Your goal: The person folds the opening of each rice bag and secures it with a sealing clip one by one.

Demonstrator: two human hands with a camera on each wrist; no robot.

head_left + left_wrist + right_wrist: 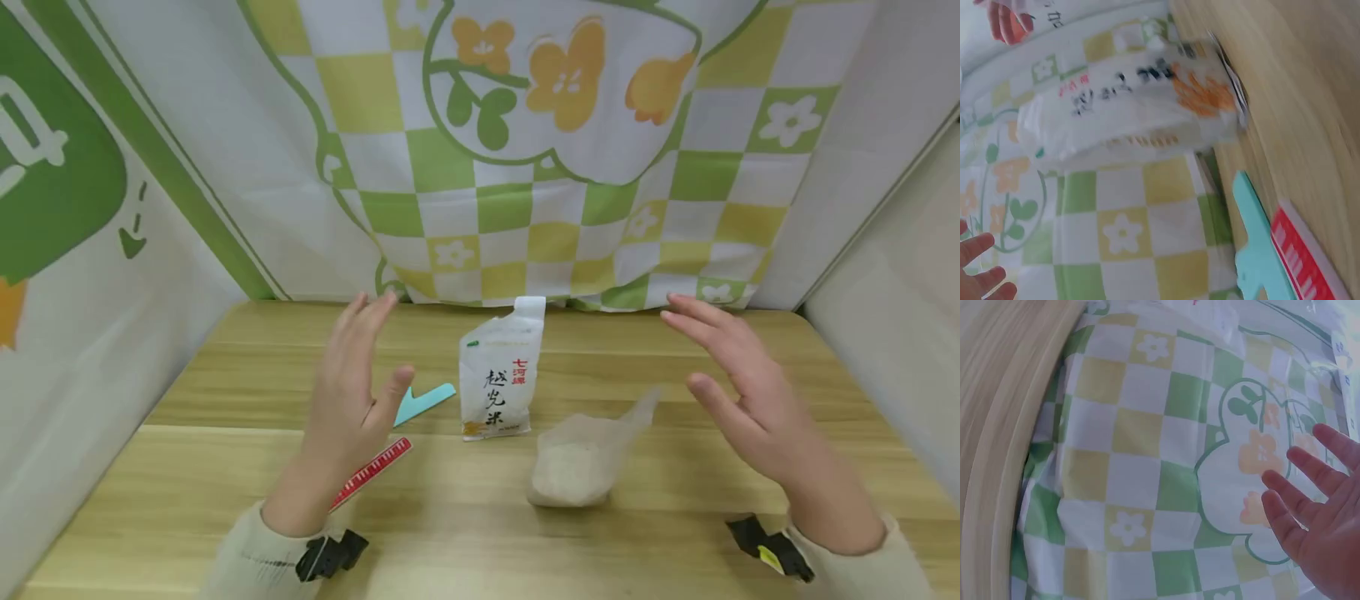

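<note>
Grip, both hands: left hand (347, 404) and right hand (756, 407) raised over the surface (645, 550), well apart from each other, fingers extended, nothing held. Step, as judged: a free-handed moment; taking up either bag would call for bringing the hands inward and curling fingers around it. Item 1: rice packet (497, 383), white, black and red characters, upright between the hands, narrow top corner jutting up, film creased. Item 2: translucent pouch (570, 471), nearer the onlooker's side, rightward of the packet; soft, bulging with pale contents, slack neck slanting right. Item 3: turquoise piece (425, 402), flat, notched, apparently plastic, near the left hand. Item 4: red strip (375, 469), straight, white-marked, partly hidden by the left wrist. Surface finish: pale wood grain.
</note>
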